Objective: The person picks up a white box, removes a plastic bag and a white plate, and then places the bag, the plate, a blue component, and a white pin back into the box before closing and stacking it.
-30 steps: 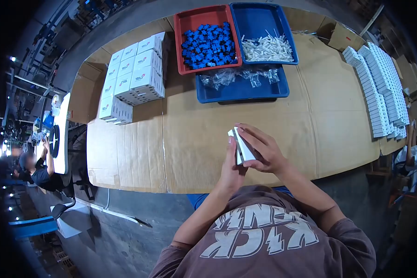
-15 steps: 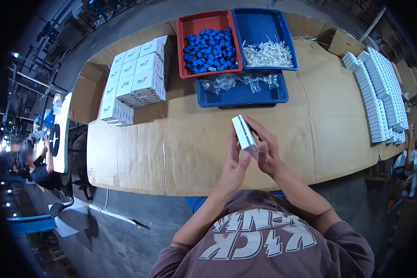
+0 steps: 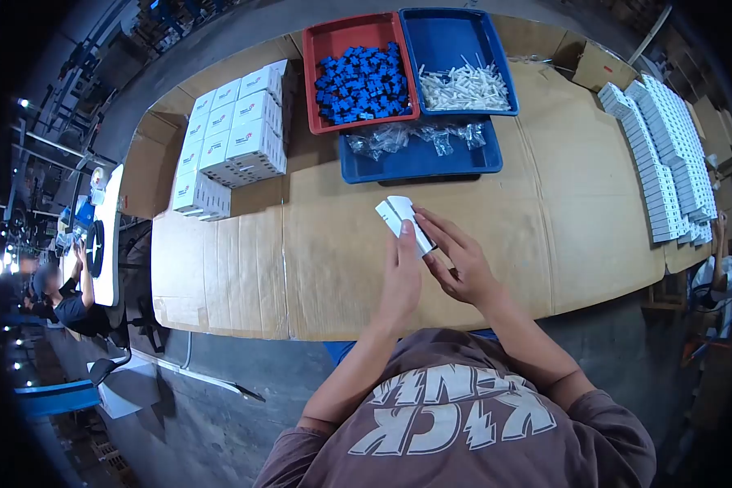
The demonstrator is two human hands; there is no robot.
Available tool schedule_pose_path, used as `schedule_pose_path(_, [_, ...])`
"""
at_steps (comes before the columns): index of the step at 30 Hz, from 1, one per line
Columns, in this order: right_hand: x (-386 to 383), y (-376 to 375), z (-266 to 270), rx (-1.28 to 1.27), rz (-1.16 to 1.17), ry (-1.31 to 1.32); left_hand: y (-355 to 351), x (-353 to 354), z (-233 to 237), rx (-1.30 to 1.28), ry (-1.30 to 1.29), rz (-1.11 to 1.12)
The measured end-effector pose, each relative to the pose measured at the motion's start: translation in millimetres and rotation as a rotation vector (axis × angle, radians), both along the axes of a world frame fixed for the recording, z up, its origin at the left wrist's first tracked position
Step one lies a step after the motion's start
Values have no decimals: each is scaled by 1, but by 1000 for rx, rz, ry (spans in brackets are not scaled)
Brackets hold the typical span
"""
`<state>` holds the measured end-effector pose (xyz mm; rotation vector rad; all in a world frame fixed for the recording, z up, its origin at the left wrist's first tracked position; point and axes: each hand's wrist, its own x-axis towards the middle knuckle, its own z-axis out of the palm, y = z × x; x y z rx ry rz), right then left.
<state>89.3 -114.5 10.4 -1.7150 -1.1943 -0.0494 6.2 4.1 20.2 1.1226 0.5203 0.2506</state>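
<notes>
A small white box [image 3: 393,215] is held up over the near middle of the cardboard-covered table, tilted toward the upper left. A dark gap runs along it, between two white parts that spread at the far end. My left hand [image 3: 401,276] grips its near left side, the thumb lying on top. My right hand [image 3: 462,262] holds the right side, with the fingertips along that edge. What the box contains, if anything, is hidden.
A red tray [image 3: 308,81] of blue plastic pieces and a blue tray [image 3: 511,77] of white sticks stand at the back. Before them, another blue tray [image 3: 423,168] holds clear bags. White boxes are stacked at left [image 3: 248,142] and right [image 3: 655,171]. A co-worker [image 3: 77,305] sits far left.
Both hands have turned the white box, and it has shifted slightly left. My left thumb now lies on its upper face, and its two parts show apart at the far end.
</notes>
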Motion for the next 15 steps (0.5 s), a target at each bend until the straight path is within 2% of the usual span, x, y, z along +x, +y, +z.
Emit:
schedule_pose_path(3, [-10,1,-7,84,-115,-14,-10,0,5,40,13,6])
schedule_pose_path(6, [-10,4,-16,114,-151,-171,-18,0,10,19,44,32])
schedule_pose_path(13, [-14,10,-15,161,-194,-200,-25,5,3,-25,57,148])
schedule_pose_path(15, [-18,11,-19,178,-212,-178,-26,4,15,-75,114,137])
